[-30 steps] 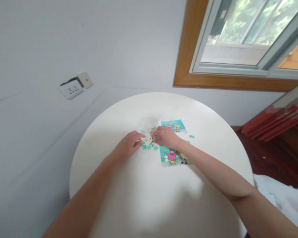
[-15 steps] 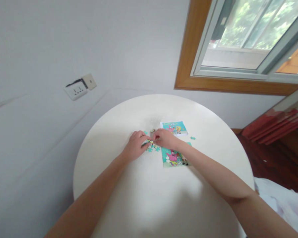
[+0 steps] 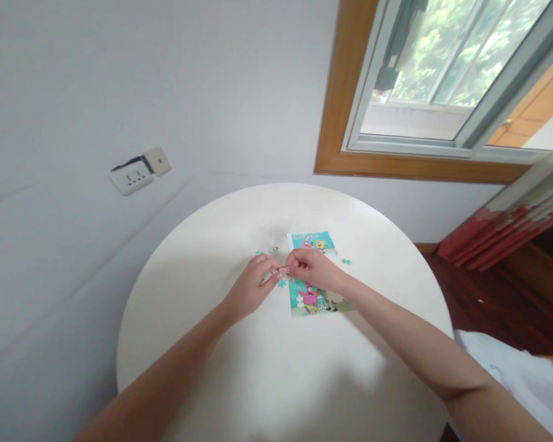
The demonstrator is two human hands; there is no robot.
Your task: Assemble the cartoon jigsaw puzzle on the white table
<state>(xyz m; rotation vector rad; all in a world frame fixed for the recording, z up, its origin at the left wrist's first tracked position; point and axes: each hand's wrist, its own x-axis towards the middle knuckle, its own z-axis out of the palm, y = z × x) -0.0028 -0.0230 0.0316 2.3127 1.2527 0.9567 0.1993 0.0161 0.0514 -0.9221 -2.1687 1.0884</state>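
My left hand (image 3: 254, 282) and my right hand (image 3: 316, 269) meet fingertip to fingertip above the round table. Pinched between them are pale jigsaw puzzle pieces (image 3: 283, 271); how many, I cannot tell. Just below the fingertips lies a loose teal piece (image 3: 282, 283). Partly covered by my right hand and forearm is the jigsaw puzzle (image 3: 309, 298), with a pink cartoon figure on a teal ground. Behind it a picture card (image 3: 325, 239) with a similar scene is half hidden by the same hand.
Small loose pieces lie at the far side (image 3: 273, 250) and right of the card (image 3: 346, 261). The white round table (image 3: 276, 380) stands against a wall with a socket (image 3: 131, 177). A window (image 3: 424, 92) and a red-and-white curtain (image 3: 502, 233) are at the right.
Both hands have lifted a little off the pile of pieces, and pale pieces now show between the fingertips. The view has shifted slightly to the right.
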